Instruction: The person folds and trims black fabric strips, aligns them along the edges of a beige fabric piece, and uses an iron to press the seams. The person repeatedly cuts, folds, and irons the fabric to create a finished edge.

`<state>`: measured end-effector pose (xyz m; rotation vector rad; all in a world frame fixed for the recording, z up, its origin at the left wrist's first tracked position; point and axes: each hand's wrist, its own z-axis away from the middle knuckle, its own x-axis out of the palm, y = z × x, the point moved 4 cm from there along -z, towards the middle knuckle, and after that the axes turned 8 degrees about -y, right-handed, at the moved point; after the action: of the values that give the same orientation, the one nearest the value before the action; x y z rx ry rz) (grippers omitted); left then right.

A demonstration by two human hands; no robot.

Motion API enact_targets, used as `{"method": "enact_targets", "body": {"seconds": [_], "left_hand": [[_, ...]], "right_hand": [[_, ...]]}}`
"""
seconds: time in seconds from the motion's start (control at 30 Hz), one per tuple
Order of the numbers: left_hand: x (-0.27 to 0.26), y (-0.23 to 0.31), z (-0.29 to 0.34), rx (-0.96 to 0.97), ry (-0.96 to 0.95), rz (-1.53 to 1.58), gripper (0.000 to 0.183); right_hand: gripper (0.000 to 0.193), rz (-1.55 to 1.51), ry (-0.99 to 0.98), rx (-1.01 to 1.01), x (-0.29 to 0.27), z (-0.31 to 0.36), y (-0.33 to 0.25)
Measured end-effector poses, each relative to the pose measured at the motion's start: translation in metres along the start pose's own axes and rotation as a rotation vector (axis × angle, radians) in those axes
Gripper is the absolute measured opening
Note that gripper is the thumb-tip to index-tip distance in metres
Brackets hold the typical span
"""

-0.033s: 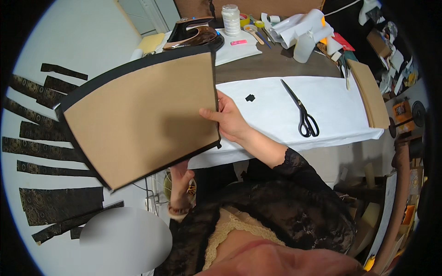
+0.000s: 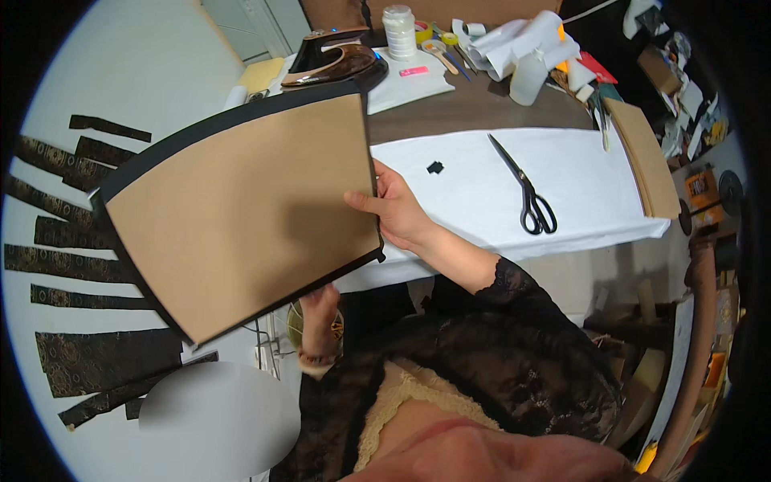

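My right hand (image 2: 393,205) grips the right edge of a fan-shaped brown board (image 2: 249,217) bordered in black, its thumb on the brown face and its other fingers behind. The board is held up at a tilt in front of me. At its lower edge is my left hand (image 2: 320,309), partly behind the board; its fingers are mostly hidden and blurred. Black scissors (image 2: 526,189) lie with their handles toward me on the white-covered table (image 2: 466,221), to the right of a small black scrap (image 2: 435,167).
An iron (image 2: 333,64) stands behind the board, beside a white jar (image 2: 399,32). Crumpled white material (image 2: 510,44) and a pale bottle (image 2: 528,78) are at the back. Patterned black strips (image 2: 72,261) hang at the left. A brown board stack (image 2: 642,157) sits at the table's right end.
The board's lower left corner has dropped slightly and the board has shifted a little left. My left hand has moved up against the lower edge. My right hand keeps its grip.
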<state>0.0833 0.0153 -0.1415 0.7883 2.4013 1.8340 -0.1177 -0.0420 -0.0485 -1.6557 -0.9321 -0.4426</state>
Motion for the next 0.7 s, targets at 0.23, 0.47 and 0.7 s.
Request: {"method": "enact_targets", "body": {"seconds": [0.23, 0.47, 0.7], "left_hand": [[-0.001, -0.014, 0.002, -0.170, 0.178, 0.138, 0.042], [-0.023, -0.007, 0.002, -0.088, 0.159, -0.430, 0.024], [-0.042, 0.001, 0.003, 0.127, 0.158, -0.580, 0.016]], "right_hand": [[0.030, 1.366, 0.487, -0.171, -0.073, 0.075, -0.105], [0.040, 2.026, 0.752, 0.284, -0.164, 0.201, -0.152], [0.036, 1.983, 0.736, 0.478, -0.152, 0.195, -0.159]]}}
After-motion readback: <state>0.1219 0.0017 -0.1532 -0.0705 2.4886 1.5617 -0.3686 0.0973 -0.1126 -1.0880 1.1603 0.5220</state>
